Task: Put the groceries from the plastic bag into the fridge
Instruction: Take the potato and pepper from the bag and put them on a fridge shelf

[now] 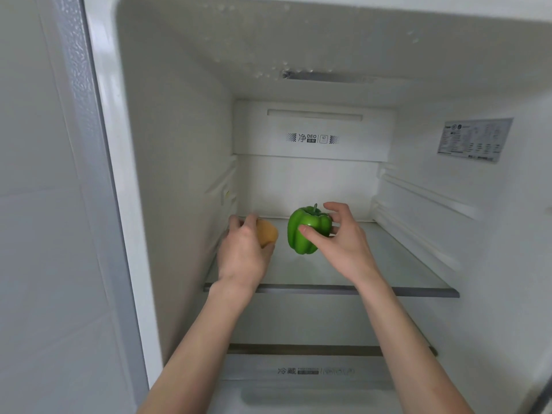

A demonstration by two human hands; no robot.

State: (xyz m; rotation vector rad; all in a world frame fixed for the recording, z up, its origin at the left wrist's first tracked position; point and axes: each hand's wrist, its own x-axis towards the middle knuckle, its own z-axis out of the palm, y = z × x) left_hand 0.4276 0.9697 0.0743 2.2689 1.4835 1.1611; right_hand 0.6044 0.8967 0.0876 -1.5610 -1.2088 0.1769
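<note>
Green bell pepper [309, 230] upright, stem up, on or just above the glass shelf [388, 264] of the fridge [179, 144]; contact with the glass can't be confirmed. Right hand [340, 243] grasps it: thumb on the near face, fingers curled round the far right side, likely keeping it upright for set-down. Just left of that thumb, a tan-yellow rounded item [266, 233], maybe a potato, pokes out from the fingers of the left hand [243, 249], which wraps it from the left near the shelf's left wall. Both held low and side by side, probably to place together. Plastic bag not in view. Lower shelf [298, 349] below the wrists.
</note>
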